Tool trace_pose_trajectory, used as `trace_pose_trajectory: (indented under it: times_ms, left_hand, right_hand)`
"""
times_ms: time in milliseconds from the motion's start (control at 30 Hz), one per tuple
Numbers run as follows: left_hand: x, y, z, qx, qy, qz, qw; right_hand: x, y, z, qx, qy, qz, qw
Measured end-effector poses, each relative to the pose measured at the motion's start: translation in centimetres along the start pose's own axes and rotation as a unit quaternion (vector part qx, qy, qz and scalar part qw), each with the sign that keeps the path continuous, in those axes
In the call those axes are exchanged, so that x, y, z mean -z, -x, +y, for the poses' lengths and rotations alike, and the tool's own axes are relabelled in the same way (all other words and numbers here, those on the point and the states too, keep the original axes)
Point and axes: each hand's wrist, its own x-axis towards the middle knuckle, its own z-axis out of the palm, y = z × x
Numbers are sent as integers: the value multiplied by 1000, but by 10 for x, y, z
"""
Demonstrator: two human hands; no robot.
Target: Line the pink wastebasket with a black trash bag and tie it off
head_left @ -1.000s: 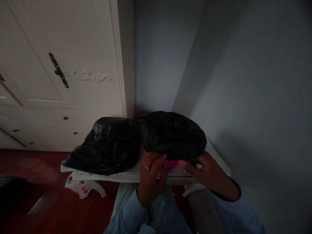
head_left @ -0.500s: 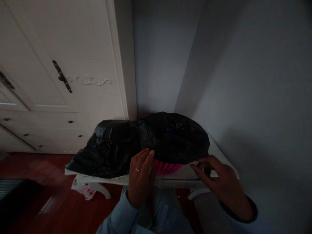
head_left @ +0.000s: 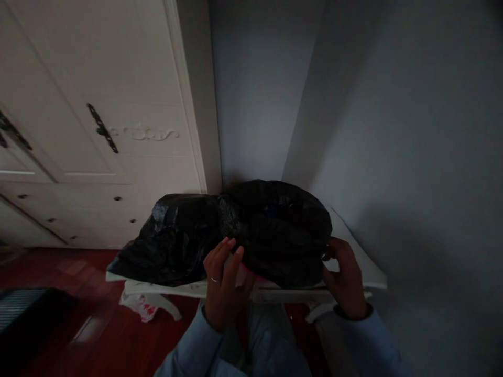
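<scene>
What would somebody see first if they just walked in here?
Probably two bulky black plastic bags, the left one and the right one, side by side on a white table. The left hand, wearing a shiny ring, and the right hand are at the right one. Behind, on the left, stands a big white cabinet.

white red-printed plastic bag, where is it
Head view, lower left: the bag is beneath the left end of the white table, beside its curved leg.
</scene>
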Motion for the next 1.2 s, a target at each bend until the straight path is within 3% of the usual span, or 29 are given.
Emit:
trace_pose_trajectory:
  times_ms: [200,300,367,467,633,800,1000,1100,1200]
  left_hand:
    - [8,-10,-19,-41,25,38,998]
    - [14,-19,-28,17,39,30,999]
    - [16,-26,-34,58,39,25,997]
    - [16,-36,-42,58,62,0,996]
    - [18,-53,-62,31,160,-104,981]
    - [20,-74,-85,-6,263,-200,944]
    - [11,-103,-89,64,284,-275,916]
    - [4,-114,-76,134,228,-280,923]
    - [-1,-118,-62,208,231,-283,907]
  right_hand:
    - [-1,-6,15,26,5,64,998]
    - [9,-15,21,-26,-52,70,996]
    - [14,-24,24,-57,-113,44,991]
    - [20,-40,27,-45,-157,-22,986]
    - [24,-57,33,-4,-162,-101,982]
    - [28,-68,45,25,-210,-159,964]
    - [24,-92,49,46,-288,-226,930]
    - [20,-100,45,38,-264,-245,932]
    - [18,-103,41,34,-231,-264,936]
